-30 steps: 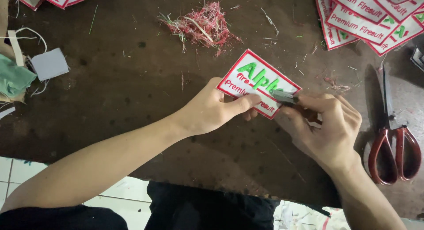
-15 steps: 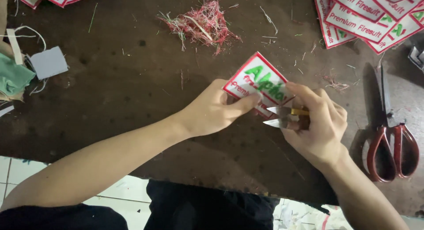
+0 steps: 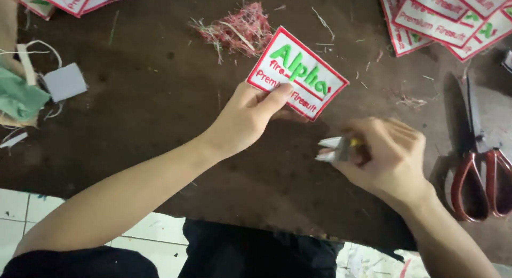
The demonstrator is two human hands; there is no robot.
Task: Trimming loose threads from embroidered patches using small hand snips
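**Patch in one hand, snips in the other**

The left hand [image 3: 250,115] pinches a white embroidered patch [image 3: 297,72] with a red border above the dark surface [image 3: 133,123]. The right hand [image 3: 386,155] has its fingers wrapped around small thread snips [image 3: 333,149], blades apart, just beside the patch. Red-handled scissors [image 3: 480,166] lie to the right.

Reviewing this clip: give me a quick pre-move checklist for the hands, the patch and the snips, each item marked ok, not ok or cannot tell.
1. Left hand grips the embroidered patch by its lower edge, thumb on top: ok.
2. Right hand holds the thread snips, blades pointing left: ok.
3. Blades apart from the patch and from the left fingers: ok.
4. Patch face up and fully visible: ok.
5. Loose threads left on the patch edge: cannot tell.
6. Large red-handled scissors lie on the table, apart from the right hand: ok.
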